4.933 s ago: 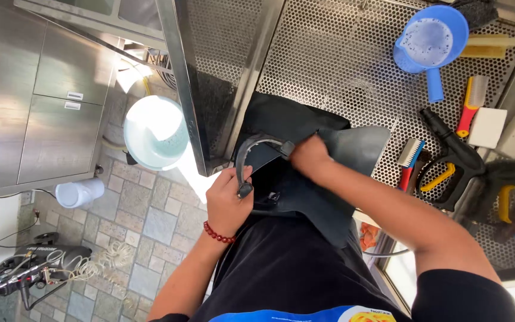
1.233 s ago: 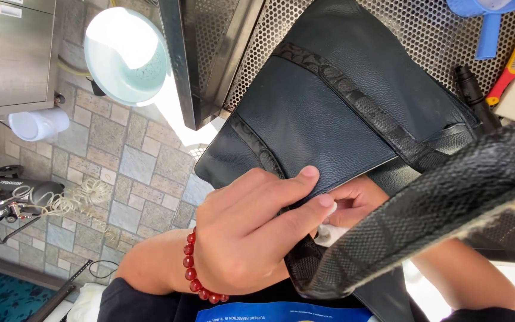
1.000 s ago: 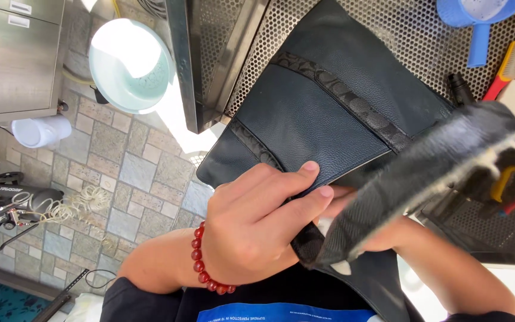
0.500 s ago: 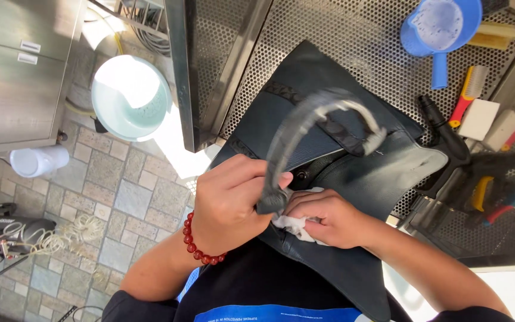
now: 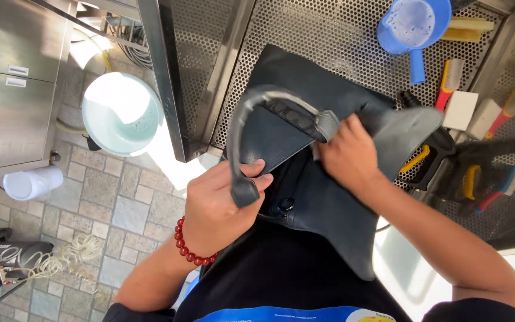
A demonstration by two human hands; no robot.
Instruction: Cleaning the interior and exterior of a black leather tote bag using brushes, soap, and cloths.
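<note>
A large dark leather handbag lies partly on the perforated steel worktop and partly against my body. Its curved handle arches up over the bag's front. My left hand, with a red bead bracelet on the wrist, pinches the handle's lower end. My right hand closes around the handle's upper end, where a pale cloth or the handle's worn part shows between the fingers; I cannot tell which.
A blue scoop, yellow sponges, brushes, a white block and a black spray gun lie on the worktop. Below left, a pale green bucket, a steel cabinet and coiled cord sit on the tiled floor.
The bag was held close to the camera, then lowered onto the worktop. My right hand slid from the handle's base up to its far end, while the left hand stayed on the near end.
</note>
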